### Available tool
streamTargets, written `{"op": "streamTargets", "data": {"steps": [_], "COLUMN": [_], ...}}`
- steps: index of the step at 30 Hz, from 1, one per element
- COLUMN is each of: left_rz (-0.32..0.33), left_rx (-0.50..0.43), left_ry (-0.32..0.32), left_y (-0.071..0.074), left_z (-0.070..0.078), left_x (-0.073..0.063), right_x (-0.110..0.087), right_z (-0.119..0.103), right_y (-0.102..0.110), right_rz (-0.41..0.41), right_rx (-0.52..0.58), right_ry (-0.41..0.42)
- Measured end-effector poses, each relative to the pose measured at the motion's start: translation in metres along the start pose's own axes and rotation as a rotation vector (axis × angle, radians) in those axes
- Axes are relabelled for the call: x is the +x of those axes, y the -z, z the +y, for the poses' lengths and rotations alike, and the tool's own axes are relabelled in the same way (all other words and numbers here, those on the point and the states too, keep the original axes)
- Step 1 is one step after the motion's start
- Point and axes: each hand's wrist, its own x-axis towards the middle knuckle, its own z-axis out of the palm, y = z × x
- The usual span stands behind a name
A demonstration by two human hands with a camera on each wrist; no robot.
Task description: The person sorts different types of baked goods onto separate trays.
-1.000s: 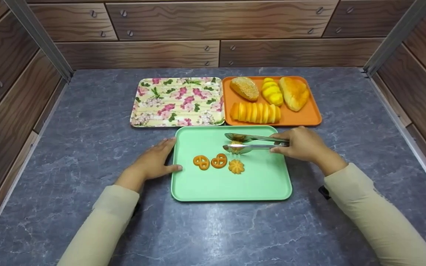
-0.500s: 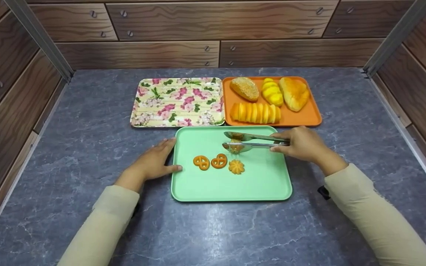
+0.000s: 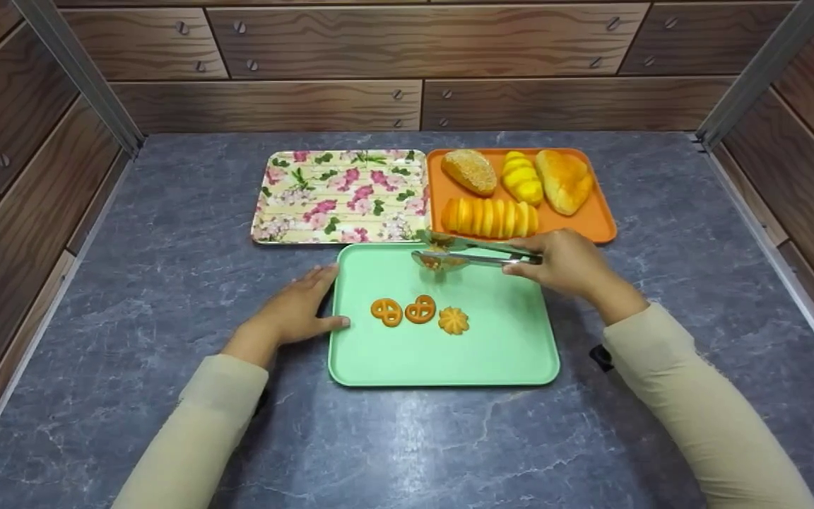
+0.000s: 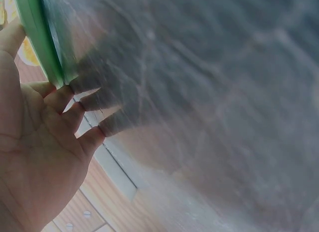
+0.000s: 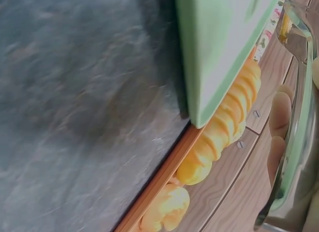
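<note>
My right hand grips metal tongs above the far edge of the green tray. Between the tong tips is a small golden-brown cookie, partly hidden by the metal. My left hand rests at the tray's left rim, fingers extended along the side and thumb over the edge. Lying in a row on the tray are a pretzel, a second pretzel and a flower-shaped cookie. In the left wrist view, the left fingers spread beside the tray's green edge.
Behind the green tray sits a floral tray with nothing on it. To its right an orange tray bears a seeded bun, a yellow croissant-like roll, a golden bread and a sliced loaf. Wood-patterned panels enclose the table.
The tongs with the cookie have risen from the green tray and moved away from me and slightly left, toward the floral tray. The left hand has stayed in place.
</note>
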Motion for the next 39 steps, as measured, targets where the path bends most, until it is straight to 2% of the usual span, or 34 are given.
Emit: {"op": "streamTargets", "data": {"steps": [7,13,19,26,39], "left_rz": [0.011,0.009,0.015,0.003,0.012], "left_rx": [0.010,0.014,0.005,0.002,0.003], "left_ry": [-0.009,-0.005,-0.013,-0.008,-0.021], "left_y": [-0.001,0.000,0.000,0.000,0.000], "left_z": [-0.001,-0.001,0.000,0.000,-0.001], "left_x": [0.000,-0.001,0.000,0.001,0.001], "right_x": [0.019,0.035,0.047,0.056,0.066], "right_z": [-0.012,-0.021,-0.027,-0.034,-0.033], "right_y": [0.000,-0.003,-0.009,-0.017,-0.027], "right_rz": [0.019,0.035,0.042,0.033,0.000], "right_rx": [0.015,-0.010,-0.035,-0.058,-0.095], "right_ry": [-0.060,-0.076,-0.132,-0.200,-0.230]}}
